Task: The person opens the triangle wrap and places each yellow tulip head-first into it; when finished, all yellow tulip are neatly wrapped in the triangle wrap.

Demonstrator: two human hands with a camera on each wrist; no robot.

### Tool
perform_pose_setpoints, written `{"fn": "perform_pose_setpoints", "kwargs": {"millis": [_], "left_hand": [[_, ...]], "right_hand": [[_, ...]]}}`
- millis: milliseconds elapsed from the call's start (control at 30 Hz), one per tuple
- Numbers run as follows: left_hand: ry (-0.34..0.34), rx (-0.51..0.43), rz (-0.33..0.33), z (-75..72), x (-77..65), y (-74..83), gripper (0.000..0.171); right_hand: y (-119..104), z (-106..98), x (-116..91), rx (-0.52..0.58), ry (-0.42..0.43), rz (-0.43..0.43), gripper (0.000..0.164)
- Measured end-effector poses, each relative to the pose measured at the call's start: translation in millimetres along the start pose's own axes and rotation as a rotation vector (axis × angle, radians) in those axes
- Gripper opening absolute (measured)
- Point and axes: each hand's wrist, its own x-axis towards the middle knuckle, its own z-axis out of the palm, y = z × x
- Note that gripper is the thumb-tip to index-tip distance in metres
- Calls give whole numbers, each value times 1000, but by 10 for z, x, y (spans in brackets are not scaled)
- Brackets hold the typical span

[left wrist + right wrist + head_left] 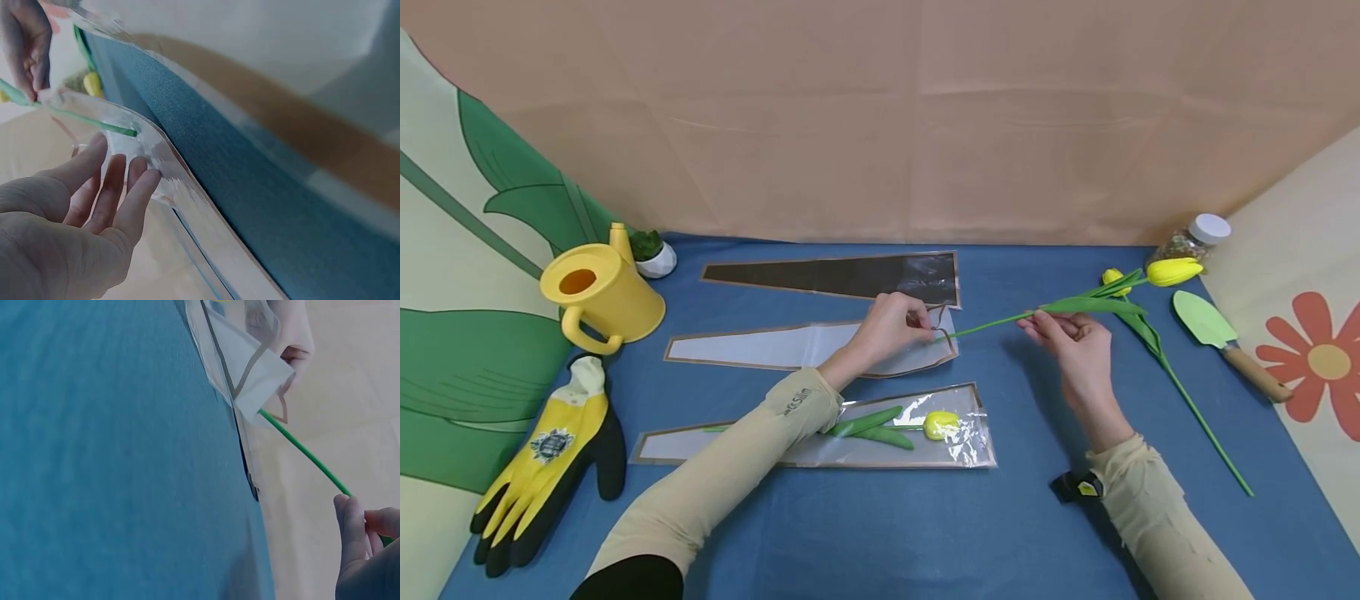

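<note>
Thumb and fingertips of my right hand (1075, 342) pinch the green stem of a yellow artificial tulip (1174, 272), its bloom pointing right. The stem's cut end reaches into the mouth of a clear, brown-edged flower sleeve (760, 343) with a white back. At that mouth, the curved fingers of my left hand (891, 329) hold the film raised and parted. In the left wrist view the stem end (132, 132) shows just beyond the left fingertips. Nearer me lies a second sleeve (662, 446) with a tulip (942, 425) inside, partly hidden by my left forearm.
Behind lies a dark-backed sleeve (827, 275). Another yellow tulip (1195, 408) lies at right, beside a green trowel (1206, 321) and a lidded jar (1191, 237). At left are a yellow watering can (640, 304), a small potted plant (655, 258) and a garden glove (550, 458).
</note>
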Motion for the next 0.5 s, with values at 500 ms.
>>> {"fn": "perform_pose_setpoints", "kwargs": {"millis": [500], "left_hand": [[44,1,2,9,-45,34,13]], "right_hand": [[64,57,-41,47,-3,54,13]]}}
